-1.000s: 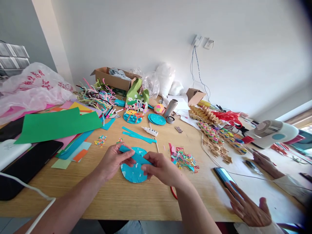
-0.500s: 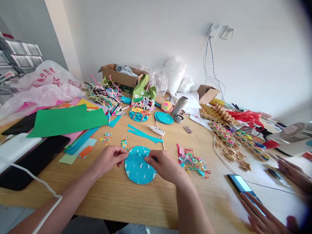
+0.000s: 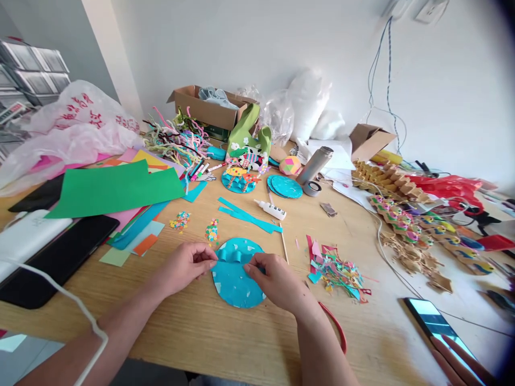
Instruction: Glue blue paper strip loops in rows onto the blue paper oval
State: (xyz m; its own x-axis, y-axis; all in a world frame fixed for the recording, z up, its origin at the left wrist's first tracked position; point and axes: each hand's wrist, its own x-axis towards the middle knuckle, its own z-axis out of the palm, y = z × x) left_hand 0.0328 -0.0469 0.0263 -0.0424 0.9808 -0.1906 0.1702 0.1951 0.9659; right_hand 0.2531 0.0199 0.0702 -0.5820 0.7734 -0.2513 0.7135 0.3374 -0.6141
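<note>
A round blue paper disc [image 3: 235, 281] with small white flecks lies on the wooden table [image 3: 225, 332] in front of me. Across its upper part runs a wavy blue paper strip [image 3: 233, 254]. My left hand [image 3: 185, 265] pinches the strip's left end. My right hand [image 3: 274, 279] pinches its right end, with the fingers resting on the disc. Both hands are closed on the strip, which bulges up in a small arch between them.
Coloured paper sheets [image 3: 116, 190] and a black tablet [image 3: 52, 257] lie to the left. A glue bottle [image 3: 272, 209], blue strips [image 3: 247, 216], paper scraps [image 3: 336, 271], a cardboard box [image 3: 209, 107] and a steel flask [image 3: 314, 163] are beyond. Another person's fingers touch a phone [image 3: 436, 324] at right.
The strip, held above the disc a second ago, now lies across the disc in a wavy fold. My view has shifted, so the table's things sit lower and further right.
</note>
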